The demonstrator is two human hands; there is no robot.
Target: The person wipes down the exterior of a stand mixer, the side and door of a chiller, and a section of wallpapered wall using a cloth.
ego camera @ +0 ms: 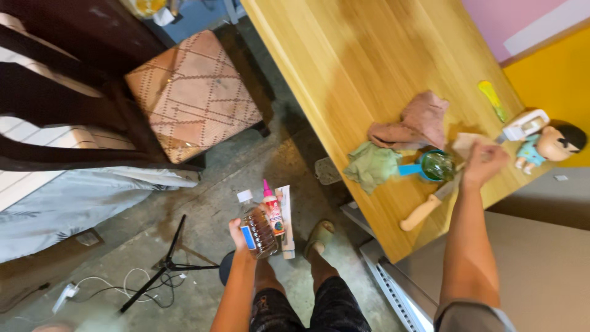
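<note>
**One fist, three items; the other reaching across the table**

Lower centre, the left hand (241, 233) clamps a clear plastic bottle of amber liquid (255, 229), a pink-capped tube (273, 209) and a flat white packet (286, 221): smooth, likely slippery, best held mid-body. Right hand (484, 163), fingers curled over the wooden table (344, 67); grip unclear

Cloths (402, 138), cup (435, 165) and knife (430, 203) are crowding my right hand (485, 163); the far tabletop (369, 55) is lying open.
</note>
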